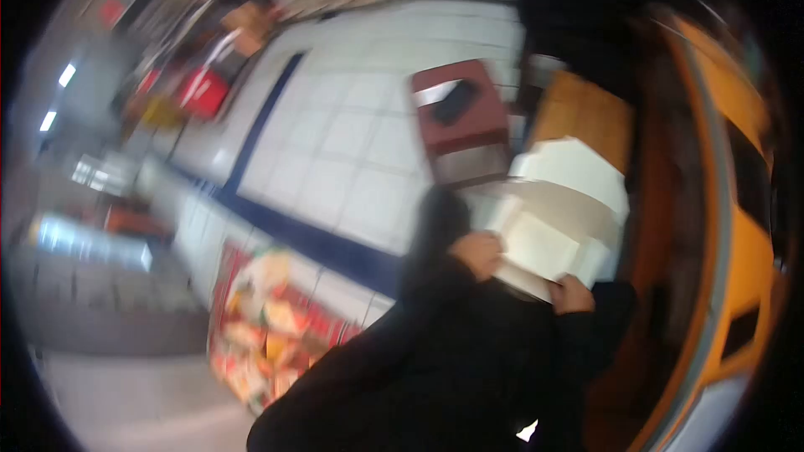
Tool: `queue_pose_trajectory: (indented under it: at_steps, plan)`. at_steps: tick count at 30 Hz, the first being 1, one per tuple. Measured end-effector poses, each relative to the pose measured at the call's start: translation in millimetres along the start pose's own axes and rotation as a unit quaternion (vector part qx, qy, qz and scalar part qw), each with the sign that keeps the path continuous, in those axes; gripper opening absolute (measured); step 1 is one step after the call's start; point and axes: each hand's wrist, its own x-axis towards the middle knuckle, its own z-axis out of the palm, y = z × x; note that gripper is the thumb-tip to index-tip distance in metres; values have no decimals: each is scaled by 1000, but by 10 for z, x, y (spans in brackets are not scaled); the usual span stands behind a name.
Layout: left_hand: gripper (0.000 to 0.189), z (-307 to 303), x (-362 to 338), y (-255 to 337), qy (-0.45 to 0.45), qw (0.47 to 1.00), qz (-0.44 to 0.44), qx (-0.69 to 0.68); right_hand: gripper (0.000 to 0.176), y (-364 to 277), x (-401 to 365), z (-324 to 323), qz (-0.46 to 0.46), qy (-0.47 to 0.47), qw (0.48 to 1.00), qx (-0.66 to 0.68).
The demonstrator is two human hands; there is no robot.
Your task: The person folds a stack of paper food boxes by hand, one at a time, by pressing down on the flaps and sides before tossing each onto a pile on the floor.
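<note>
An open white box (540, 243) with its lid raised is between my two hands, right of the middle of the view. My left hand (479, 254) grips the box's left edge, its fingers closed on the rim. At the near edge, my right hand (573, 294) has its fingers closed on the cardboard. The inside of the box looks pale, and blur hides any detail in it. Just beyond the box lies a wooden board or tabletop (586, 117).
A maroon stool (461, 134) with a dark flat object (456, 101) on it stands beyond my hands. Orange shelving or a counter (720, 100) runs along the right. Colourful packets (268, 326) lie at the lower left. White floor tiles (360, 134) have blue stripes.
</note>
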Motion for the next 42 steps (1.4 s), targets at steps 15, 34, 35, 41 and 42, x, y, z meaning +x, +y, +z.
queue_pose_trajectory:
  at_steps: [15,34,35,41,42]
  plan:
    - [9,-663,-389,-105,166,932,-281,158,70,-347,-271,-188,-38,129,981,138]
    - [28,-674,-570,-78,403,865,-299,-31,68,282,123,126,253,121,960,23]
    - [33,-499,-222,-116,356,897,-258,-41,68,269,110,126,257,129,957,23]
    - [41,224,629,-166,145,963,-214,71,62,269,136,15,308,125,936,115]
    - [41,157,620,-78,101,965,-239,34,56,309,143,53,297,148,936,118]
